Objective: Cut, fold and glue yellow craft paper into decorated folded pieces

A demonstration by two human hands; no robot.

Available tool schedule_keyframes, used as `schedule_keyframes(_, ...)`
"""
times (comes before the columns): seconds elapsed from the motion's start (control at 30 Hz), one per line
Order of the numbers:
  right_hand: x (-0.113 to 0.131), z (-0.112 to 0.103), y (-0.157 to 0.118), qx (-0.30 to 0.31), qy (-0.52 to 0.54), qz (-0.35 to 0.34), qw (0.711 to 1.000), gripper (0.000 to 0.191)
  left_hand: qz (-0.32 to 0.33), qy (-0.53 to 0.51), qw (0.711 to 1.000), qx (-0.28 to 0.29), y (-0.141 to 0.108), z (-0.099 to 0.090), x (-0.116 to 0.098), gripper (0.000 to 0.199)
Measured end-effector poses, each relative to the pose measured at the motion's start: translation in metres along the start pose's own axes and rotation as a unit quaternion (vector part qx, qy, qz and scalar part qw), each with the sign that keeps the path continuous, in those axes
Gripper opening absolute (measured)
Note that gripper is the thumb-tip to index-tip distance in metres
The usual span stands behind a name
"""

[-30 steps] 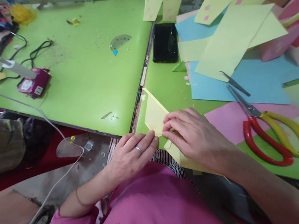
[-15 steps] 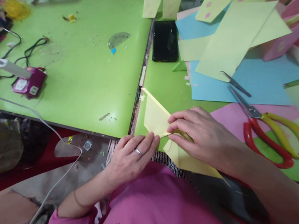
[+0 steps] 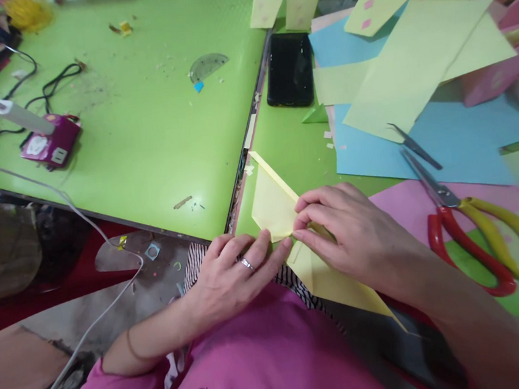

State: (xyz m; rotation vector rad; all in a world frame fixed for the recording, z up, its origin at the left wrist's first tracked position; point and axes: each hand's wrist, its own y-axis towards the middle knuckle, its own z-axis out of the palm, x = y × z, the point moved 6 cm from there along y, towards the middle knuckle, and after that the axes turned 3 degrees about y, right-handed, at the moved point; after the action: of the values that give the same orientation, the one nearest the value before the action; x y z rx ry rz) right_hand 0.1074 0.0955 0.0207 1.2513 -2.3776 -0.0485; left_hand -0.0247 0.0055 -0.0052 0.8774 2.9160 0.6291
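Pale-yellow folded paper sheet (image 3: 271, 199): at near edge of glossy green counter (image 3: 283, 149); a yellow flap hangs over (same sheet or another, can't tell). Approx. partway, I'd judge: narrow strip along upper edge folded, lower edge unfinished. R hand (image 3: 348, 232) pinches it, thumb nearly meeting fingers; L hand (image 3: 234, 270) loosely spread, fingertips pressing, nothing gripped. Red-and-yellow-handled steel scissors (image 3: 446, 196) nearby.

yel. paper (image 3: 270, 202) — folded along one edge, prob. overhanging table (image 3: 285, 146)
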Motion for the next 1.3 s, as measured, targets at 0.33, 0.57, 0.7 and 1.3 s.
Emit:
schedule_keyframes(0.33, -0.005, 0.003, 0.0, 0.027, 0.034, 0.054, 0.998, 0.015, -0.004, 0.009, 1.0, 0.02, 0.0, 0.002, -0.001, 0.046)
schedule_keyframes(0.57, -0.006, 0.005, -0.001, 0.041, 0.03, 0.076, 0.996, 0.016, -0.013, -0.008, 1.0, 0.003, -0.001, 0.003, -0.001, 0.042)
schedule_keyframes(0.7, -0.006, 0.006, 0.0, 0.039, 0.028, 0.085, 0.995, 0.017, -0.014, -0.006, 1.0, 0.0, -0.003, 0.004, -0.001, 0.041)
schedule_keyframes(1.3, 0.006, -0.01, -0.041, -0.048, -0.065, -0.007, 0.997, 0.021, -0.021, -0.02, 1.0, -0.008, -0.004, 0.006, 0.0, 0.041)
